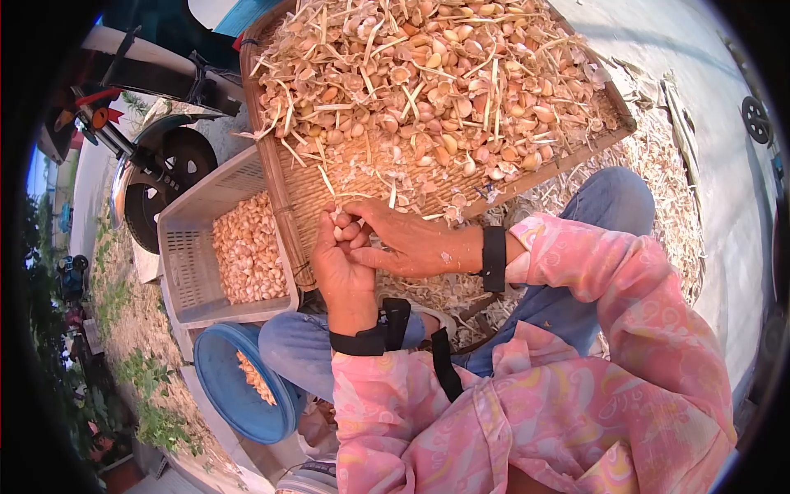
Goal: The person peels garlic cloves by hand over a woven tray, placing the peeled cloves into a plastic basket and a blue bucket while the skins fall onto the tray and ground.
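Note:
My two hands meet over the near left edge of a woven tray (309, 193) heaped with garlic cloves (444, 103), loose skins and dry stalks. A small pale garlic clove (338, 234) shows among the fingers of my left hand (344, 276), which is closed around it. From the right, my right hand (415, 240) reaches across with bent fingers pressed against the same clove and the left fingertips. Its own fingertips are partly hidden. A thin dry stalk (352, 195) lies just beyond the fingers.
Left of the tray stands a pale plastic crate (185, 218) holding peeled cloves (247, 251). Below it is a blue bucket (218, 395) with some cloves inside. A wheeled vehicle (177, 169) stands at the upper left. Skins (658, 189) litter the ground at right.

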### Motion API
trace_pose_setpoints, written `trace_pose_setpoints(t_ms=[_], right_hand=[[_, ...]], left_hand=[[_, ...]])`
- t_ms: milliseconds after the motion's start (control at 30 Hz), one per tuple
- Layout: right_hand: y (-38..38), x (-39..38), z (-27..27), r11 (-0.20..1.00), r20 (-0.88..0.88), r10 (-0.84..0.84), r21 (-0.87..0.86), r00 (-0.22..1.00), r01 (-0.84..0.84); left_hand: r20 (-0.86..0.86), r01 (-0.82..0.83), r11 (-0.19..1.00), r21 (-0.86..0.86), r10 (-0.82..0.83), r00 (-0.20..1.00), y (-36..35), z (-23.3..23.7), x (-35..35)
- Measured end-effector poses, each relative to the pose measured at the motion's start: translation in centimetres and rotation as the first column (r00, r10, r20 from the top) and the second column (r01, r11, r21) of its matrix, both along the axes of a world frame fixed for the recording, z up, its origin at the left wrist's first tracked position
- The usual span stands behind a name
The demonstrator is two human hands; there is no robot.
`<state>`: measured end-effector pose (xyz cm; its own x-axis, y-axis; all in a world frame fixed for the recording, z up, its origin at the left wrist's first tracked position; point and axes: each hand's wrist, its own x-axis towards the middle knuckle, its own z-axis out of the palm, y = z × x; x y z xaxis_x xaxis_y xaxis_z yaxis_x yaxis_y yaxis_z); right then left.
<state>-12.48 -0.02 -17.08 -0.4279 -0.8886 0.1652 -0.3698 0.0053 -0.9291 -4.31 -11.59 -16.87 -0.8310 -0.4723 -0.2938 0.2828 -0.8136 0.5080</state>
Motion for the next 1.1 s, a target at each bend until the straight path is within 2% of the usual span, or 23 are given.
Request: trace_pose_setpoints(t_ms=[67,100,133,200,233,267,300,333,367,400,433,467,500,600,767,833,933,1033,1100], right_hand=[[0.7,0.5,-0.5,0.993,-0.084,0.085,-0.073,0.993,-0.092],[1.4,0.0,0.6,0.985,-0.026,0.172,0.033,0.985,-0.171],[1.8,-0.7,0.9,0.974,-0.072,0.200,0.125,0.977,-0.190],[2.4,-2.0,1.0,0.930,-0.153,0.266,0.302,0.952,-0.211],[3.0,-2.2,0.2,0.983,-0.280,0.109,0.170,0.954,-0.062],[3.4,-3.0,0.2,0.973,-0.333,0.087,0.230,0.939,-0.008],[3.7,-4.1,0.3,0.956,-0.388,0.072,0.288,0.919,0.047],[4.1,-4.9,0.2,0.933,-0.440,0.072,0.347,0.895,0.095],[4.6,-5.5,-0.1,0.916,-0.486,0.062,0.375,0.872,0.143],[5.1,-6.2,-0.4,0.898,-0.537,0.054,0.395,0.842,0.195],[5.4,-6.6,-0.5,0.877,-0.589,0.044,0.409,0.807,0.251],[5.4,-6.5,-0.5,0.872,-0.607,0.042,0.410,0.794,0.268],[5.3,-6.5,-0.4,0.868,-0.628,0.038,0.406,0.778,0.286],[5.1,-6.6,-1.7,0.906,-0.678,0.037,0.333,0.734,0.262],[4.5,-6.6,-3.3,0.942,-0.719,0.067,0.275,0.692,0.194],[4.4,-6.7,-3.3,0.943,-0.712,0.054,0.266,0.700,0.198],[4.3,-7.2,-3.0,0.944,-0.592,-0.077,0.216,0.802,0.250],[4.4,-8.2,-3.0,0.964,-0.480,-0.211,0.041,0.851,0.262],[3.8,-8.9,-3.7,0.966,-0.166,-0.244,0.047,0.956,0.254]], left_hand=[[0.118,-0.324,0.932,-0.165,0.344,0.931,-4.4,2.6,1.6],[0.079,-0.335,0.873,-0.354,0.385,0.920,-8.4,2.3,3.8],[0.209,-0.336,0.761,-0.555,0.518,0.829,-11.0,3.1,5.5],[0.453,0.039,0.571,-0.820,0.607,0.653,-17.2,2.2,9.2],[0.354,0.293,0.215,-0.932,0.717,0.600,-19.3,1.0,10.1],[0.208,0.516,-0.166,-0.840,0.781,0.589,-21.1,-0.4,10.7],[0.050,0.663,-0.488,-0.568,0.783,0.620,-19.7,0.6,9.2],[0.246,0.538,-0.259,-0.802,0.677,0.694,-17.7,0.8,7.7],[0.376,0.407,0.053,-0.912,0.507,0.776,-11.8,3.2,3.1],[0.358,0.335,0.127,-0.934,0.286,0.889,-8.8,2.9,0.2],[0.365,0.344,0.146,-0.928,0.160,0.917,-5.5,2.6,-2.4],[0.422,0.419,0.063,-0.906,0.048,0.905,-3.1,2.3,-4.7],[0.409,0.408,-0.046,-0.912,-0.029,0.912,-1.3,1.4,-6.8],[0.332,0.299,-0.256,-0.919,-0.095,0.938,0.8,-2.5,-11.5],[0.480,0.431,-0.399,-0.810,-0.027,0.877,0.5,-2.9,-13.6],[0.451,0.405,-0.452,-0.795,0.006,0.892,-0.1,-3.0,-13.3],[0.422,0.377,-0.485,-0.789,0.020,0.907,-1.4,-3.4,-12.2],[0.424,0.383,-0.542,-0.748,0.053,0.904,-2.7,-3.4,-10.9],[0.413,0.390,-0.598,-0.700,0.107,0.905,-3.3,-3.2,-10.0]])
